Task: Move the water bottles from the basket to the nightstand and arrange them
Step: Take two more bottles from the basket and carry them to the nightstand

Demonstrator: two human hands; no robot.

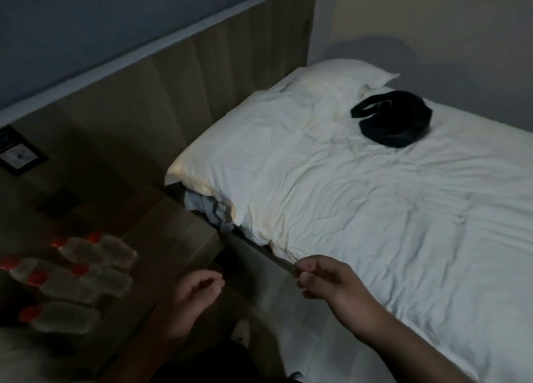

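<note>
Both hands hang empty with fingers loosely curled: the left hand [191, 293] beside the nightstand [161, 224], the right hand [326, 278] at the bed [403, 209] edge. Several water bottles [83, 270] (red caps, blurred) lie on the nightstand. Well apart, the dark basket [395, 123] sits on the bed.

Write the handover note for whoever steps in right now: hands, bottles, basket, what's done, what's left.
Left hand: empty, fingers loosely curled, over the nightstand edge.
Right hand: empty, fingers curled, nothing in its grip, at the near edge of the bed.
Water bottles: about six with red caps on the nightstand, grouped in rough rows; blur hides the exact count and pose.
Basket: the dark round item on the bed looks like it; its inside is not clear.
Done: bottles moved.
Left: check the basket, then straighten the rows.
</note>
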